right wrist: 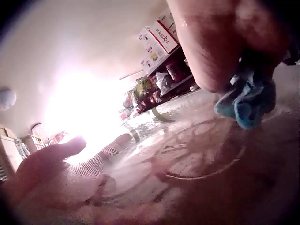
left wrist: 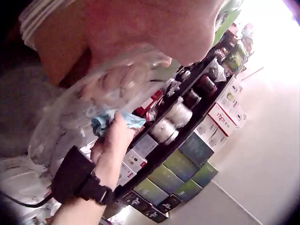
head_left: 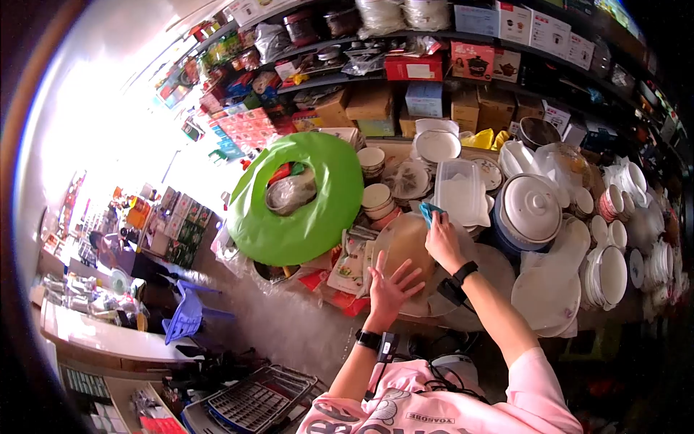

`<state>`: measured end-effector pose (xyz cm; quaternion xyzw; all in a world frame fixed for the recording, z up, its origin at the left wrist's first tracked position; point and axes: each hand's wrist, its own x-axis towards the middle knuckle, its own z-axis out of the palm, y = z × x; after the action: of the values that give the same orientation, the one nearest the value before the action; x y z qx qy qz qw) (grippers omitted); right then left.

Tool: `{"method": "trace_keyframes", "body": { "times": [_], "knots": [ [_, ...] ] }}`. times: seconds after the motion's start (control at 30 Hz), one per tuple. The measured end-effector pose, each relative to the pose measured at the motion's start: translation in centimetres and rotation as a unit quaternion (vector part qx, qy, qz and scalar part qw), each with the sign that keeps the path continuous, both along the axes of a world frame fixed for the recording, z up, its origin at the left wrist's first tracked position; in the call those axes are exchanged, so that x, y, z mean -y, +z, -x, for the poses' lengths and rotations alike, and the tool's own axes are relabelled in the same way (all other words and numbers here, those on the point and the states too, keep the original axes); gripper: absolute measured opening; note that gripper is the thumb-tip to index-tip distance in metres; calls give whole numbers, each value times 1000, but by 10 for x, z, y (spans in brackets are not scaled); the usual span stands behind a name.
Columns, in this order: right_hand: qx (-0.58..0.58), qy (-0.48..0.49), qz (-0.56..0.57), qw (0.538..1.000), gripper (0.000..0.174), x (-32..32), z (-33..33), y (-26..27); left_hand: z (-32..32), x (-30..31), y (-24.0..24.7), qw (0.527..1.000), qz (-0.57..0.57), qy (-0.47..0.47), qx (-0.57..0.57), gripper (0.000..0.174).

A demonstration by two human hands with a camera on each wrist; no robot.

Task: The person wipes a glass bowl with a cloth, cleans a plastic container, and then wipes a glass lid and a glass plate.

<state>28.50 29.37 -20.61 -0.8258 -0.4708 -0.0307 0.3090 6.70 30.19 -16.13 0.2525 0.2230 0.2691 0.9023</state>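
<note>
A large clear round plate (head_left: 396, 242) is tilted in front of the body; its see-through face also shows in the left wrist view (left wrist: 51, 112) and the right wrist view (right wrist: 201, 159). My left hand (head_left: 390, 293) is at its near left edge, fingers spread and straight; whether it bears the plate's weight I cannot tell. At the plate's upper right, my right hand (head_left: 442, 242) pinches a crumpled blue cloth (head_left: 429, 212) against or just over the surface. The cloth (right wrist: 248, 101) bunches beneath the right fingers in the right wrist view.
A green ring-shaped sheet (head_left: 336, 195) lies left of stacked bowls (head_left: 377, 197). A lidded white pot (head_left: 531, 206), a plastic container (head_left: 459, 184) and more dishes stand to the right. Boxed goods fill the shelves (head_left: 441, 94) behind. A blue stool (head_left: 186, 315) stands at lower left.
</note>
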Motion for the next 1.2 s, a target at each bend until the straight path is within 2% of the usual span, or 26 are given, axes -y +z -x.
{"method": "trace_keyframes", "body": {
  "times": [0.1, 0.2, 0.27, 0.3, 0.33, 0.4, 0.43, 0.47, 0.53, 0.6, 0.67, 0.73, 0.8, 0.83, 0.93, 1.03, 1.2],
  "knots": [
    [-2, 44, -3, 999, 50, -28, 23, 7, 1, -1, -2, 1000, 0, -6, -6, 76],
    [-146, 94, 31, 984, 50, -40, 70, 14, 1, 0, -2, 999, 23, -9, -30, 76],
    [-127, 146, 66, 979, 51, -34, 95, 26, 0, -1, -7, 1000, 11, 27, -7, 75],
    [-131, 169, 66, 975, 50, -29, 105, 31, -1, -6, -23, 997, 35, 32, 56, 74],
    [-122, 172, 49, 976, 45, -19, 114, 37, 1, -10, -38, 997, 35, 30, 63, 71],
    [-132, 180, 78, 972, 44, 2, 123, 55, 4, -3, -20, 997, 56, 46, 1, 74],
    [-111, 193, 87, 971, 42, 15, 125, 65, 4, -10, -44, 986, 144, 38, 74, 68],
    [-129, 211, 117, 962, 49, 27, 124, 62, -1, -6, -39, 996, 22, 78, 45, 67],
    [-148, 227, 55, 961, 48, 56, 119, 50, 1, -6, -41, 997, -11, 36, 66, 66],
    [-146, 245, 90, 954, 45, 86, 105, 63, 1, -3, -23, 998, 23, 29, 41, 71],
    [-133, 241, 113, 955, 40, 111, 84, 72, 0, -2, -15, 1000, 10, 17, 10, 75],
    [-86, 176, 138, 971, 33, 126, 68, 80, 0, -2, -12, 1000, 1, 6, -2, 76],
    [-43, 153, 65, 985, 33, 129, 46, 58, -1, 0, -10, 1000, -8, -3, -14, 78],
    [-48, 135, 76, 987, 32, 125, 37, 55, -2, 1, -8, 1000, 1, 3, -6, 79],
    [-33, 80, 67, 994, 30, 102, 13, 46, -1, 0, -8, 1000, 8, 6, 8, 79],
    [-11, 90, 5, 996, 26, 69, -1, 38, -1, -1, -10, 1000, -1, 1, 14, 79],
    [-45, 87, 0, 995, 30, 25, 36, 31, -4, 1, -3, 1000, 15, 14, -6, 76]
  ]
}}
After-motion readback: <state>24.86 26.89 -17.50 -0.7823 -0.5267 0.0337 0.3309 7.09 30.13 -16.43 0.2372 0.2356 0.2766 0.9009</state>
